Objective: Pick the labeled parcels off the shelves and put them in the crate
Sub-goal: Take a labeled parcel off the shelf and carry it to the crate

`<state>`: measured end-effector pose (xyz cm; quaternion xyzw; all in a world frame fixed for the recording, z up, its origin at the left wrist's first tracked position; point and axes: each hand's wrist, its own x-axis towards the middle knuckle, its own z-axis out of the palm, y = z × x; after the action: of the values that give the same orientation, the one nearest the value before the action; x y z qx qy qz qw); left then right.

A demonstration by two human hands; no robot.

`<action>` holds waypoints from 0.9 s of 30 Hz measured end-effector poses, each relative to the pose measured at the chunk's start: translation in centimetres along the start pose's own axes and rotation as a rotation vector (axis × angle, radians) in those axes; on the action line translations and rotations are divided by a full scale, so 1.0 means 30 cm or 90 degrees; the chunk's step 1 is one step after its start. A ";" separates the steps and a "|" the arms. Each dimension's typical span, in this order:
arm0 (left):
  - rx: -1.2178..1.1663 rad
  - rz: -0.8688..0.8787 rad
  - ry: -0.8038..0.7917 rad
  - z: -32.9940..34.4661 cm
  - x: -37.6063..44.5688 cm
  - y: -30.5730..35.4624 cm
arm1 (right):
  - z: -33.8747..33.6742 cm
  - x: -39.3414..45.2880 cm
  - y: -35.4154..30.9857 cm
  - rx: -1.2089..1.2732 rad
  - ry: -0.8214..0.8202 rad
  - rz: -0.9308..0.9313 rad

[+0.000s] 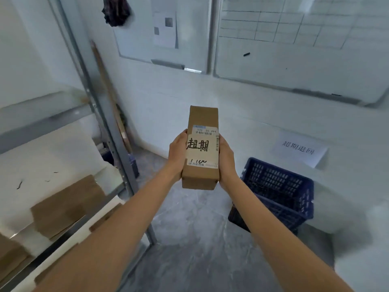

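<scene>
A long brown cardboard parcel (202, 119) with a white shipping label and black handwritten characters is held up in mid-air at the centre of the view. My left hand (176, 152) grips its left side and my right hand (226, 159) grips its right side. A dark blue plastic crate (280, 194) stands on the floor to the lower right of the parcel, against the white wall. Its inside looks dark and I cannot tell what it holds.
A metal shelf rack (117, 148) stands at the left, with brown cardboard boxes (67, 205) on its white shelves. A paper sign (299, 148) is stuck to the wall above the crate. Whiteboards (294, 55) hang on the wall. Grey floor lies between the rack and the crate.
</scene>
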<state>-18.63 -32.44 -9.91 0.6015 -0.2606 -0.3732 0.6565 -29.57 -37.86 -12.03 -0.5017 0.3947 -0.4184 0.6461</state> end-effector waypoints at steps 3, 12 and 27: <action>0.023 -0.042 -0.062 0.107 0.134 -0.082 | -0.090 0.102 0.025 0.035 0.040 0.052; 0.053 -0.176 -0.212 0.501 0.402 -0.385 | -0.441 0.386 0.169 0.032 0.261 0.176; 0.167 -0.352 -0.272 1.112 0.846 -0.859 | -1.039 0.954 0.434 -0.009 0.293 0.311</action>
<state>-34.71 -72.65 -33.29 0.6367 -0.2649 -0.6173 0.3787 -47.00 -72.68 -33.11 -0.2893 0.6415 -0.3510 0.6178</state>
